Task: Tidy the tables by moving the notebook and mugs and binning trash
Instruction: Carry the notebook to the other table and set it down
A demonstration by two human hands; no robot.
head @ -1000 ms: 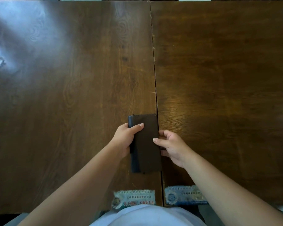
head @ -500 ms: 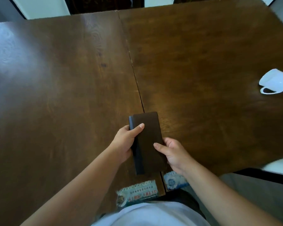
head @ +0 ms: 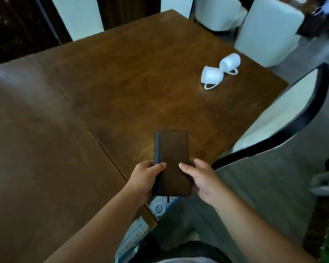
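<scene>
A dark brown notebook (head: pixel 174 158) with a dark spine is held above the near edge of the right table (head: pixel 137 76). My left hand (head: pixel 145 180) grips its left side, thumb on the cover. My right hand (head: pixel 200 178) grips its right side. Two white mugs lie tipped on their sides at the far right of that table: one nearer (head: pixel 211 75), one behind it (head: pixel 230 62), touching each other. No trash is visible on the tables.
A second brown table (head: pixel 36 158) adjoins on the left along a seam. A white chair with a black frame (head: pixel 285 118) stands at the right table's near side. White seats (head: pixel 268 29) stand beyond it. A pale bag (head: pixel 323 184) lies on the floor at right.
The view has swung right, bringing both mugs and the chair into sight. The notebook, still in both hands, has shifted from the table seam over to the right table's near edge.
</scene>
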